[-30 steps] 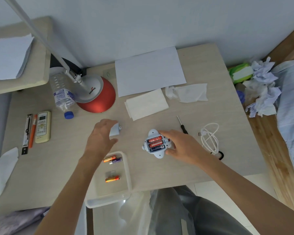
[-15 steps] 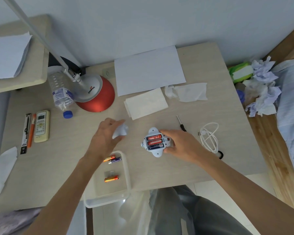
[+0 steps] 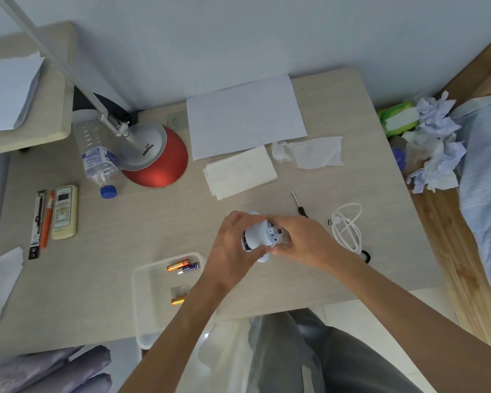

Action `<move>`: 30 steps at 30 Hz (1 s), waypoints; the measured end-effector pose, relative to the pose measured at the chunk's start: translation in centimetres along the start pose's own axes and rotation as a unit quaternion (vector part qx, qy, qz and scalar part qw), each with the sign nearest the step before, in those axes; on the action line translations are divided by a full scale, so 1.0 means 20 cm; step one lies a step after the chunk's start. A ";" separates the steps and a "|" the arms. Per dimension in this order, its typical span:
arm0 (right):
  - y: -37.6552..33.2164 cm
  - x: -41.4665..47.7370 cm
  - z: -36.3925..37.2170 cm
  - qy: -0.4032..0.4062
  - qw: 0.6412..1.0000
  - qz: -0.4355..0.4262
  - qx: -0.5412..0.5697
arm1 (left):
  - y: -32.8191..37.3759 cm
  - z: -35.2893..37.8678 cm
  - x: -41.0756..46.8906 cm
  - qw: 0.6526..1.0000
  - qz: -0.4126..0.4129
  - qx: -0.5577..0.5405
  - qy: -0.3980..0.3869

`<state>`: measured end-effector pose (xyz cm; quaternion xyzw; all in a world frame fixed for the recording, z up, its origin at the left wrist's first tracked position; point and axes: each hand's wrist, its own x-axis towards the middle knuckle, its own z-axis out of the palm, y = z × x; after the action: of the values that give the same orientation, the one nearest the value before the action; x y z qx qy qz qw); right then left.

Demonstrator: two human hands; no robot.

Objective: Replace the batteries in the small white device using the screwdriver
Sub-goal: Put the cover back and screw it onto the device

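The small white device (image 3: 277, 236) sits on the desk between both hands. My left hand (image 3: 233, 248) presses the white battery cover (image 3: 255, 235) over its battery bay, so the batteries inside are mostly hidden. My right hand (image 3: 304, 242) grips the device from the right side. The small screwdriver (image 3: 299, 204), with a black handle, lies on the desk just behind my right hand, untouched. Three loose batteries (image 3: 183, 266) lie in a clear plastic tray (image 3: 142, 302) at the desk's front edge, left of my left forearm.
A red lamp base (image 3: 159, 163), a lying water bottle (image 3: 97, 157), a remote (image 3: 63, 212) and pens stand at the left. Paper (image 3: 244, 117) and tissues (image 3: 240, 173) lie behind. A white cable (image 3: 349, 225) coils at the right.
My left hand picked up the white cover from the desk on the left and carried it right onto the device. My right hand stayed on the device.
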<state>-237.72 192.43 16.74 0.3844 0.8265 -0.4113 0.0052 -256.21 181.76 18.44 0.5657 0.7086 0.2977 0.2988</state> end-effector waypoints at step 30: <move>0.06 0.01 -0.01 -0.040 0.992 0.001 0.118 | -0.04 0.00 0.06 0.996 -0.080 0.036 -0.033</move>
<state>-236.93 193.17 15.97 0.3666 0.7710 -0.5206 -0.0066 -257.02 182.78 17.70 0.5269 0.7516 0.2286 0.3244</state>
